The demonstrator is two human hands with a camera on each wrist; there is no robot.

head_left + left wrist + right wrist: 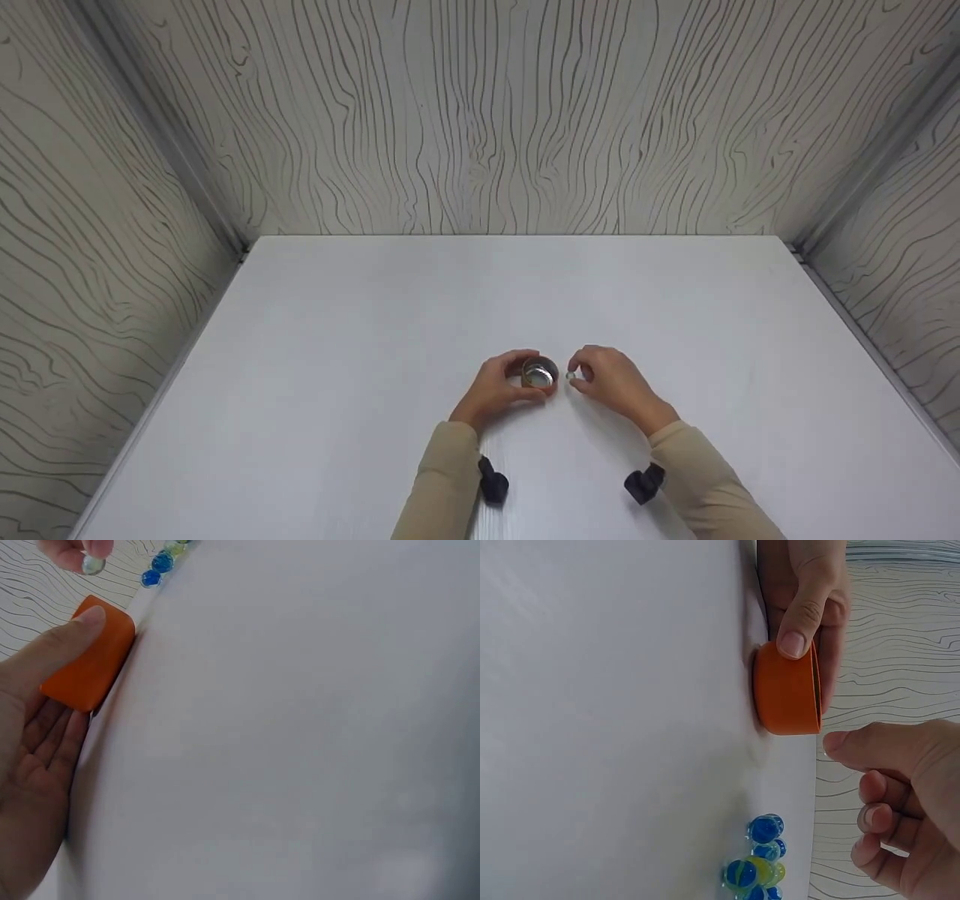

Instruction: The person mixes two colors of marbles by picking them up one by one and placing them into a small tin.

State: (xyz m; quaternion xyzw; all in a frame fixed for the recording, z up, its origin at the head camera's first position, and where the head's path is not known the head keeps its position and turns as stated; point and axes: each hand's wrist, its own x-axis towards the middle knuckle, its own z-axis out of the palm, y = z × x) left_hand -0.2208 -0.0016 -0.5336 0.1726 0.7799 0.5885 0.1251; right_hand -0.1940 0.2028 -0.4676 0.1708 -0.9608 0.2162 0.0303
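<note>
A short, round orange cup with a shiny metallic inside stands on the white tabletop, its opening facing up. My left hand grips it from the left, thumb on the near side and fingers round the far side. Just right of the rim, my right hand pinches a small clear glass marble between thumb and forefinger. In the right wrist view the other fingers of that hand are curled, and the marble is hidden. Whatever lies at the bottom of the cup is too small to make out.
Several blue and yellow-green glass marbles lie grouped on the white table near the right hand; the head view does not show them. Walls with a wood-grain pattern rise behind the table and at both sides.
</note>
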